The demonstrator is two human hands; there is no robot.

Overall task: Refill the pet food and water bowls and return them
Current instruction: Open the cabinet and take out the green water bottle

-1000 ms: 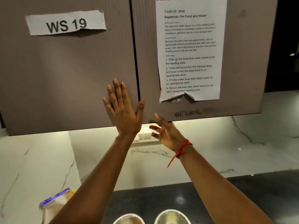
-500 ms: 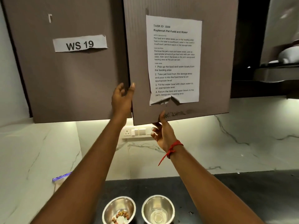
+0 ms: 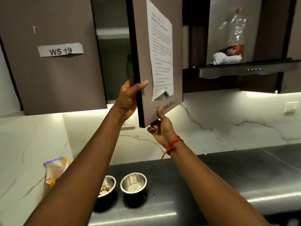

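Note:
Two small steel bowls stand side by side on the dark counter. The left bowl (image 3: 108, 185) holds a few bits of kibble and is partly hidden by my left forearm. The right bowl (image 3: 133, 183) looks almost empty. Above them the right cupboard door (image 3: 143, 62), with a printed task sheet taped on, stands swung out. My left hand (image 3: 128, 97) grips the door's black side edge. My right hand (image 3: 160, 126) holds its bottom corner from below. A green bottle (image 3: 129, 67) shows inside the cupboard.
A yellow-and-blue bag (image 3: 54, 170) leans against the marble wall at the left. The left cupboard door (image 3: 52, 62) labelled WS 19 is closed. A range hood (image 3: 244, 69) carries a plastic bottle (image 3: 234, 36) and a white object on the right.
The right cupboard door has swung from closed to wide open, pulled by both hands. The view has dropped, bringing both bowls and the bag fully into sight.

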